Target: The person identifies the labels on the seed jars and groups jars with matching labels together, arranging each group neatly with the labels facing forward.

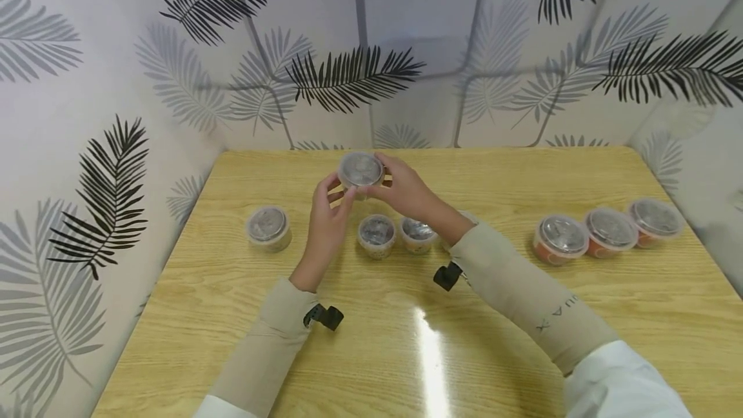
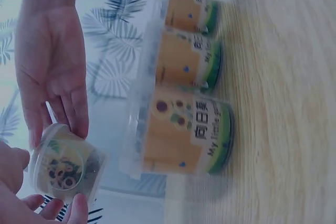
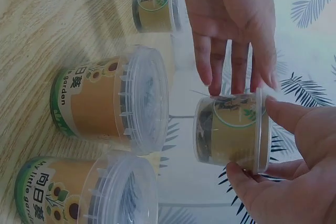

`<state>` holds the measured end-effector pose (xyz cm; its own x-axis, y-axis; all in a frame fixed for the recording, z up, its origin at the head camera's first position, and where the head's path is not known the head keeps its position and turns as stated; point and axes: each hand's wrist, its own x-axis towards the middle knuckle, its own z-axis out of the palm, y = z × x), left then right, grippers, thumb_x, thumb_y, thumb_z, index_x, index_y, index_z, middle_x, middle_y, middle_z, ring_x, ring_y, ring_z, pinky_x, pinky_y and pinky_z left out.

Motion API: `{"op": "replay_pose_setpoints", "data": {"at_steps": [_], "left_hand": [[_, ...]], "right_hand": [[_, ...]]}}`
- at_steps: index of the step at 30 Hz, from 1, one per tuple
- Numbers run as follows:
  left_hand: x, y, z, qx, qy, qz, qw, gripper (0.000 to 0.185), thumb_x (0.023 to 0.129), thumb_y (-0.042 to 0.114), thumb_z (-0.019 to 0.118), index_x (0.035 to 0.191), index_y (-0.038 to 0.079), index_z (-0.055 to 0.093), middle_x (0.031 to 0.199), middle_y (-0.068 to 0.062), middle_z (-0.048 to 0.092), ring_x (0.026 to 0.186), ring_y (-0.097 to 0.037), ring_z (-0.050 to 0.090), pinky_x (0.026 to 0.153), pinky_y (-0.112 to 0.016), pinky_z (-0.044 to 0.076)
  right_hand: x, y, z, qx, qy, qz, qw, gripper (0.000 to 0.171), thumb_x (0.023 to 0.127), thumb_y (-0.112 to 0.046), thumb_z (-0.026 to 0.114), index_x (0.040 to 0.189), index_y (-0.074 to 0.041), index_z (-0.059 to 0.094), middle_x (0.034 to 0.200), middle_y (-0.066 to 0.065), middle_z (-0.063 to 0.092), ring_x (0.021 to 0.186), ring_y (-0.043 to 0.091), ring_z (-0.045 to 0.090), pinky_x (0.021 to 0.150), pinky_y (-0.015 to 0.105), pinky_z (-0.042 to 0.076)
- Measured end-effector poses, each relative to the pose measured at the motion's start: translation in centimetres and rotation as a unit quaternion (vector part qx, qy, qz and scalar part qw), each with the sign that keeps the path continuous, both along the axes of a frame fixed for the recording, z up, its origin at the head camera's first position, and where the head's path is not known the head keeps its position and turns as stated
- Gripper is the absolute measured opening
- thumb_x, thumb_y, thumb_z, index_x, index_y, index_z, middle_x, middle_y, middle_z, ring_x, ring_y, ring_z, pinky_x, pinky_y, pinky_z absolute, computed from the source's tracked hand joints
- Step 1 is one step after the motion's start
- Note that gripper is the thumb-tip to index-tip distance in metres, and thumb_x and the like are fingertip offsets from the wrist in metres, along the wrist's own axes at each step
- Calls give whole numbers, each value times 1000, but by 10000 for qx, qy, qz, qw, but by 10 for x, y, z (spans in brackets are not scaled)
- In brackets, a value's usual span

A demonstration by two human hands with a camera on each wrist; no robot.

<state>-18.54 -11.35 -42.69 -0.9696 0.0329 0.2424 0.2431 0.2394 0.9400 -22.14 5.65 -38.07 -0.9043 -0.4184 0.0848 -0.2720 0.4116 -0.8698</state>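
Table [image 1: 522,340]: pale wood, wide in front of me, walled on three sides by leaf-print panels [image 1: 87,115].
Right sleeve [image 1: 522,295]: beige, stretched across the table from the near right corner, with a small black clip at the wrist.
Left sleeve [image 1: 261,347]: beige as well, coming up from the near left edge, also with a black clip at the wrist.
Red pots [image 1: 609,232]: three in a row on the right side of the table, touching or nearly so, clear lids on, well apart from my hands.
Middle pots [image 1: 396,235]: two tan ones standing side by side just below my hands, lids on; a third is mostly hidden behind my right wrist.
Lone pot [image 1: 268,227]: tan, lidded, standing alone to the left of my left hand.
Held pot [image 1: 360,170]: a small tan lidded pot, lifted clear of the table above the middle pots, between both hands.
Right hand [image 1: 406,189]: thumb and fingers curled round the held pot, gripping it by its side.
Left hand [image 1: 327,218]: fingers fairly straight, tips touching the held pot from the other side.
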Motion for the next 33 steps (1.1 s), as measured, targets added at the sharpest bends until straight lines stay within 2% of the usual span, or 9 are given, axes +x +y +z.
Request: {"op": "replay_pose_setpoints", "data": {"at_steps": [3, 7, 10, 15, 18, 21, 25, 29, 33], "left_hand": [[6, -2, 0, -15, 49, 56, 10000, 59, 95, 37, 50, 140, 4, 30, 132, -13, 37, 112, -25, 45, 92, -37, 45], [8, -3, -2, 110, 83, 203, 9997, 56, 95, 36, 51, 137, 4, 33, 127, -12, 40, 111, -25, 45, 91, -36, 45], [12, -6, 5, 207, 130, 217, 9995, 52, 95, 30, 51, 136, 2, 34, 126, -14, 40, 112, -29, 43, 90, -39, 44], [22, -8, 23, 145, 229, -127, 9996, 50, 98, 18, 49, 138, -3, 29, 135, -18, 34, 120, -33, 37, 95, -44, 39], [24, -9, 27, 176, 112, -413, 9989, 52, 98, 16, 47, 141, -1, 23, 139, -17, 31, 126, -31, 33, 102, -45, 33], [25, -10, 28, 346, 25, -660, 9972, 55, 98, 17, 47, 143, -1, 19, 140, -17, 29, 128, -29, 31, 105, -45, 29], [25, -11, 26, 525, 88, -799, 9954, 56, 98, 18, 47, 143, -1, 19, 140, -17, 29, 129, -28, 31, 107, -44, 27], [27, -12, 25, 702, 61, -882, 9936, 54, 98, 14, 46, 143, -1, 19, 140, -17, 30, 128, -26, 33, 104, -41, 32], [29, -12, 25, 811, -57, -874, 9928, 52, 99, 12, 44, 143, 1, 20, 139, -16, 30, 126, -26, 34, 98, -37, 39]], "right_hand": [[1, -2, -1, -52, -42, -95, 9999, 81, 84, -29, 69, 146, -3, 24, 141, 12, 36, 122, 22, 44, 96, 33, 43], [5, -2, -2, -30, -97, -63, 9999, 85, 82, -31, 71, 146, -3, 22, 144, 14, 30, 123, 24, 42, 96, 32, 42], [8, -4, -2, -16, -82, 15, 10000, 88, 80, -30, 73, 146, -2, 22, 143, 16, 30, 123, 26, 43, 96, 33, 43], [13, -6, -1, -90, -111, 75, 9999, 89, 80, -31, 74, 146, -2, 21, 142, 15, 32, 120, 25, 44, 95, 36, 43], [17, -7, 0, -253, -207, 220, 9992, 90, 81, -29, 73, 147, -2, 19, 143, 13, 32, 121, 25, 42, 96, 37, 43], [20, -8, 0, -469, -330, 382, 9976, 89, 82, -27, 72, 147, -1, 17, 144, 13, 31, 124, 25, 40, 97, 39, 41], [23, -6, 0, -654, -521, 422, 9956, 89, 82, -27, 72, 148, -4, 17, 147, 10, 29, 127, 23, 38, 98, 36, 41], [23, -3, -1, -756, -727, 375, 9938, 89, 82, -28, 72, 149, -9, 17, 148, 7, 29, 128, 21, 38, 96, 31, 42], [24, -2, 0, -793, -885, 366, 9922, 88, 82, -28, 71, 149, -9, 16, 148, 8, 28, 127, 22, 39, 97, 34, 42]]}}
